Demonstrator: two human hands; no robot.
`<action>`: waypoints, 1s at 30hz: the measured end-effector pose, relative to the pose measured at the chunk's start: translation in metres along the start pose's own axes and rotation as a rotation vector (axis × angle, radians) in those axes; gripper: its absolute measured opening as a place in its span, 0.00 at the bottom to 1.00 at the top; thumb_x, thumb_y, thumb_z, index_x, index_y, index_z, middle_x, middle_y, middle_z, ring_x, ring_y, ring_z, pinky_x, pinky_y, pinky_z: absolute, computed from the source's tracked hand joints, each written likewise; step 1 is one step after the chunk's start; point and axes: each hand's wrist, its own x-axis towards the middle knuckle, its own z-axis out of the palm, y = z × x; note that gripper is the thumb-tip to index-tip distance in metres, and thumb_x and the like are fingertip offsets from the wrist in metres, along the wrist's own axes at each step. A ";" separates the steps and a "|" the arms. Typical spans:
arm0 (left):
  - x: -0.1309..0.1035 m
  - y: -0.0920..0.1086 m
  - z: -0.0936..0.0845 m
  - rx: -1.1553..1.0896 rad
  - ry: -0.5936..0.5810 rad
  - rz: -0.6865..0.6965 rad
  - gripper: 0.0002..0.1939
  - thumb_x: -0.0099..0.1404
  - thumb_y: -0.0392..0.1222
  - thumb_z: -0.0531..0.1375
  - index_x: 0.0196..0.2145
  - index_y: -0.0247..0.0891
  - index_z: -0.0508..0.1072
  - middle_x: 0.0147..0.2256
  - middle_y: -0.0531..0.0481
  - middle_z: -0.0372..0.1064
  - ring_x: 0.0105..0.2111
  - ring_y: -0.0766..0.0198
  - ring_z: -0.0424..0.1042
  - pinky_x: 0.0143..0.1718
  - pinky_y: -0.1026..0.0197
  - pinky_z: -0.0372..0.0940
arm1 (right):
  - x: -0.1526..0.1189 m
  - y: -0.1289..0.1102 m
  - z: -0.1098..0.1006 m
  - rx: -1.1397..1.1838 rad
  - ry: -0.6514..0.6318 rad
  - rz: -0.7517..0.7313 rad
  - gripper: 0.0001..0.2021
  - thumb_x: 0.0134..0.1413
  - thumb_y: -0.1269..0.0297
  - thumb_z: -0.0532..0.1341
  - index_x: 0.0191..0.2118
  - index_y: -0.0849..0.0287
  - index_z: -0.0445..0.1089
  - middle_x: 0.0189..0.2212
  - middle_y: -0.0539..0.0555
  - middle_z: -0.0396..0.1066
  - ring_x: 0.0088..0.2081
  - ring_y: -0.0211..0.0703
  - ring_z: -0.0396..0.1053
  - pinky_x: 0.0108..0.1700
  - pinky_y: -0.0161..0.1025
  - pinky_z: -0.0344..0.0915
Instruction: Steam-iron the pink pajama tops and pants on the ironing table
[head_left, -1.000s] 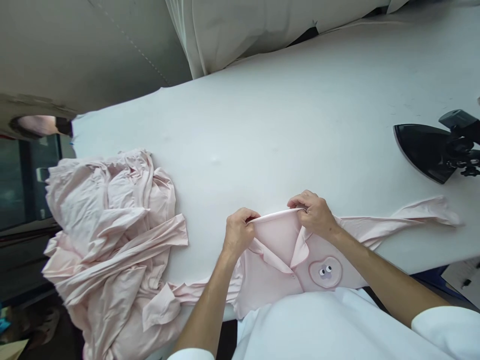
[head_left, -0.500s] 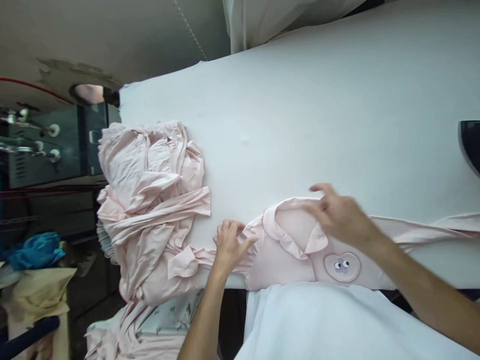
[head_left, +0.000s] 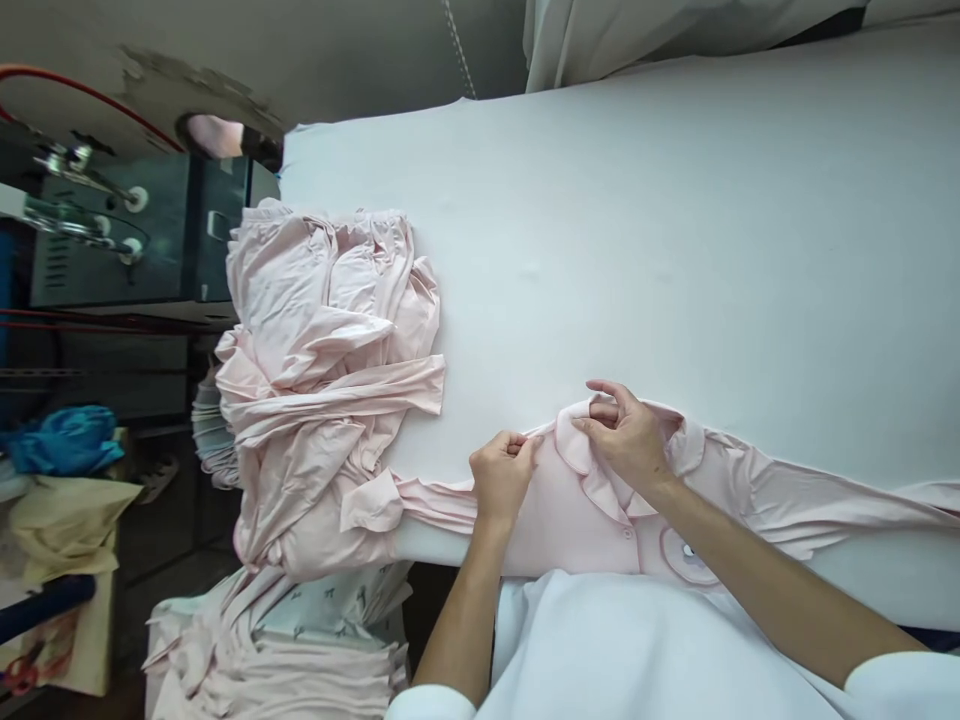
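Note:
A pale pink long-sleeved pyjama shirt [head_left: 570, 530] lies along the table's near edge, its button front towards me and its sleeves spread to both sides. My left hand [head_left: 504, 475] pinches the shirt at the shoulder seam, left of the collar. At the neck opening, my right hand [head_left: 628, 438] has its thumb and curled fingers on the left part of the collar [head_left: 573, 448], with the index finger stretched out above. Under my right forearm, a heart-shaped patch [head_left: 679, 555] with cartoon eyes is partly hidden.
Crumpled pink garments [head_left: 322, 370] are heaped on the table's left end, touching the shirt's left cuff. Below them is a lower stack of folded clothes [head_left: 300, 680]. The white padded table [head_left: 675, 230] stretches right. Dark metal equipment [head_left: 120, 240] with valves stands beyond the left end.
My right hand has come down and left onto the collar. My left hand has moved from the sleeve top to the shoulder seam and closed there. The view has shifted slightly.

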 end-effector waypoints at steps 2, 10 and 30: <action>0.005 0.008 0.006 0.189 0.067 -0.063 0.18 0.55 0.55 0.66 0.20 0.41 0.68 0.18 0.53 0.69 0.22 0.62 0.71 0.30 0.62 0.63 | -0.001 0.001 0.005 -0.014 -0.016 -0.013 0.26 0.41 0.58 0.66 0.50 0.59 0.68 0.30 0.50 0.75 0.37 0.44 0.74 0.45 0.43 0.70; 0.014 0.031 0.007 0.605 0.094 -0.097 0.23 0.53 0.65 0.63 0.32 0.42 0.70 0.23 0.46 0.70 0.28 0.50 0.72 0.31 0.56 0.61 | -0.003 0.008 -0.106 -0.333 0.101 -0.376 0.14 0.53 0.52 0.62 0.40 0.56 0.74 0.39 0.55 0.76 0.38 0.45 0.74 0.42 0.41 0.70; -0.012 0.124 0.111 -0.436 -0.779 -0.121 0.19 0.55 0.49 0.67 0.42 0.37 0.78 0.46 0.42 0.74 0.51 0.52 0.70 0.52 0.53 0.66 | 0.023 0.081 -0.205 -0.654 0.124 -0.383 0.06 0.57 0.66 0.59 0.31 0.62 0.68 0.31 0.55 0.70 0.35 0.43 0.65 0.42 0.40 0.53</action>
